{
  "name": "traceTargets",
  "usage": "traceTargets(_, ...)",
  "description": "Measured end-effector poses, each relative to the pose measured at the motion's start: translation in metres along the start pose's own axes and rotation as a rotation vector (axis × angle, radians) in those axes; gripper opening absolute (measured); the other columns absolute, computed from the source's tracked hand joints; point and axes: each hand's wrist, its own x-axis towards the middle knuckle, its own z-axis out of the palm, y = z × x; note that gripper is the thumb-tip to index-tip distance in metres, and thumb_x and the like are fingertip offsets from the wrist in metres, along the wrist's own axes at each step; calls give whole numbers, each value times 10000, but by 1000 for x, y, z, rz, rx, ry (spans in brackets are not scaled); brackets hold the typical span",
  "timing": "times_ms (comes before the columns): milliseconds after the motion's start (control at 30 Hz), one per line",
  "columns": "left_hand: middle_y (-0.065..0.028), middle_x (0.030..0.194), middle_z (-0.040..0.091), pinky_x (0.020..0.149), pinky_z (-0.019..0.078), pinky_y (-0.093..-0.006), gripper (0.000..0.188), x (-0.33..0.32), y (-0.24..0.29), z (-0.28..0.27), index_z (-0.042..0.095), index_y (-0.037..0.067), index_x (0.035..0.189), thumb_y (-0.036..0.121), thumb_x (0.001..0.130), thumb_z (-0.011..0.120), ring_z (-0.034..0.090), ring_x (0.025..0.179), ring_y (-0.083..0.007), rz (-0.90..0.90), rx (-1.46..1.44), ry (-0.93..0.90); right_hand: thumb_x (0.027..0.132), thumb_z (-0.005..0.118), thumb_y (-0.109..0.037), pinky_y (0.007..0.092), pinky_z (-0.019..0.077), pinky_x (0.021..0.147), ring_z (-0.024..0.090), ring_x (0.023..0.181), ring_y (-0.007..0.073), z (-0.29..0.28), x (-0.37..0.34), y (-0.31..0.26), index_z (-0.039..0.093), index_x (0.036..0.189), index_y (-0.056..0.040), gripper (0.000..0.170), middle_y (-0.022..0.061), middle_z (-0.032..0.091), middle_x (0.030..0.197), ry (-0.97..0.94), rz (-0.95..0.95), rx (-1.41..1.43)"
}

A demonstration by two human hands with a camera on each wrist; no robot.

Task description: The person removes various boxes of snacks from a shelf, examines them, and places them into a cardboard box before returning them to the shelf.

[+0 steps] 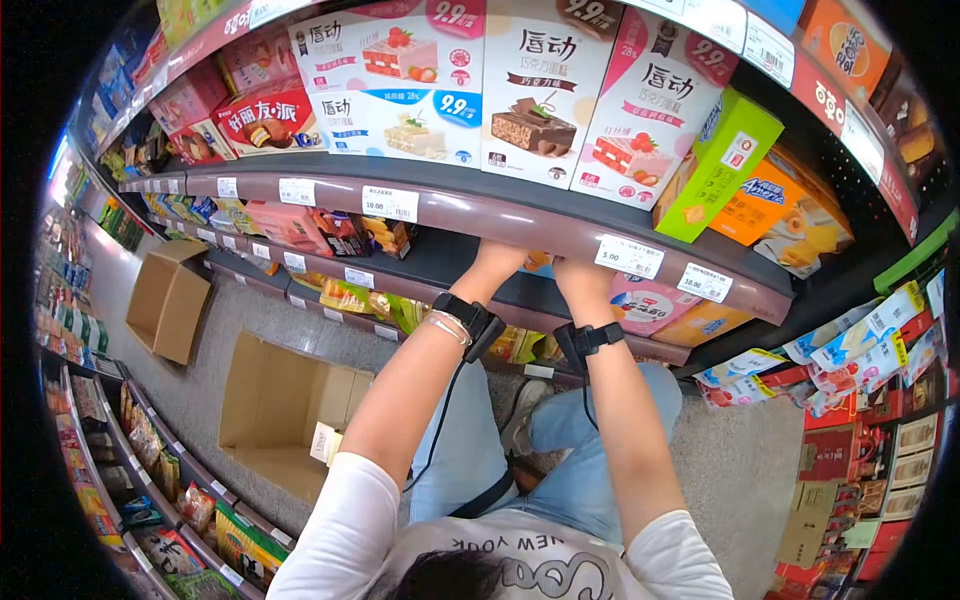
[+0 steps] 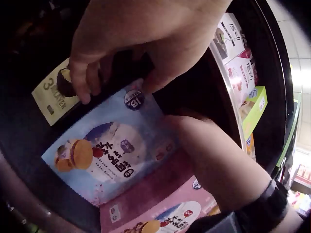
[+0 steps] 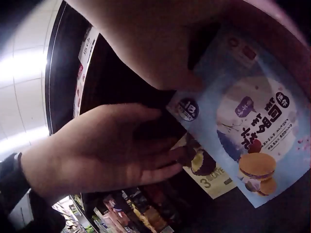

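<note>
In the left wrist view a blue package (image 2: 116,145) printed with orange sandwich biscuits lies tilted across the middle of the frame; in the right wrist view it fills much of the right half, and in the head view just a sliver of blue shows between the wrists, right of centre. The left hand (image 2: 148,34) comes in from the top of the left wrist view with its grip released, fingers loosely bent and thumb at the package's upper corner beside the round dark badge. Its fingertips overlap a yellow package (image 2: 51,102) at the upper left; whether they touch it cannot be told. The right hand (image 2: 209,145) is at the blue package's right edge in that same view, its fingers hidden, so I cannot tell whether its grip is grasping the package. A pink package (image 2: 141,194) lies just beside the blue one, at the bottom of the frame. In the head view both forearms, with black wrist bands (image 1: 480,325), reach under a shelf edge (image 1: 480,213) near the centre. Above it stand white cake boxes (image 1: 400,125) across the upper middle, then a green box (image 1: 725,170) and an orange box (image 1: 770,215) at upper right. An open carton (image 1: 275,385) sits on the floor (image 1: 225,310), left of centre.
</note>
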Motion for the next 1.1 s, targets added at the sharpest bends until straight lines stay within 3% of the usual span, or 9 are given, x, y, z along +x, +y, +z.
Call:
traceTargets(133,-184,1057,650,874,470,-421,216,2,5,3,636,19,1058,128,872,635,596,1023,-335,18,-59,25,764,669,-161,492,485,793,629,931,357,0,-3,0,688,953,-71,210,142,677,956,-58,50,65)
traceTargets(300,-148,1041,666,854,487,-399,288,-2,2,-7,640,31,1061,140,809,727,625,978,-281,89,-189,-33,765,665,-142,524,424,822,596,950,391,-30,-12,-12,659,989,-44,245,172,645,981,55,-28,33)
traceTargets(500,-109,1059,677,877,493,-371,470,-10,5,-20,649,44,1080,140,664,844,632,998,-241,-70,-455,-211,766,676,-142,544,327,916,477,1101,404,-56,-34,-20,619,1110,-52,361,189,582,1110,-84,-11,-12)
traceTargets(700,-184,1093,642,909,462,-403,655,-18,25,-48,606,13,1123,152,548,886,594,1068,-355,48,-32,-165,745,714,-161,543,304,948,390,1197,419,-80,-49,-20,571,1222,-99,502,186,487,1261,-120,-4,55)
traceTargets(767,-196,1166,613,946,448,-399,754,-23,25,-57,549,8,1203,159,551,896,581,1092,-362,52,-42,-199,728,739,-194,534,290,991,369,1242,417,-86,-53,-18,531,1265,-86,587,196,475,1283,-106,6,73)
traceTargets(867,-202,1207,596,964,446,-388,830,-36,27,-72,498,11,1262,148,550,901,572,1124,-355,29,-100,-194,711,756,-186,530,295,1020,372,1255,419,-83,-58,-8,481,1306,-58,669,205,468,1296,-57,56,268)
traceTargets(1000,-212,1124,624,920,470,-377,828,-55,44,-96,481,9,1254,92,537,887,600,1067,-361,16,-172,-131,708,789,-144,480,423,963,498,1177,423,-89,-60,-3,390,1372,-5,788,242,497,1283,-22,7,473)
traceTargets(1033,-178,1116,624,915,485,-359,811,-58,45,-100,469,23,1261,59,558,872,621,1055,-303,-62,-251,-184,707,804,-131,436,463,945,562,1150,371,-89,-63,-2,345,1400,6,843,241,539,1256,-76,40,522)
traceTargets(1100,-145,1114,618,916,493,-350,788,-66,55,-113,472,34,1252,29,566,860,621,1057,-260,-45,-280,-206,697,815,-121,419,465,957,575,1157,330,-96,-64,-3,328,1412,4,873,224,556,1248,-131,76,658)
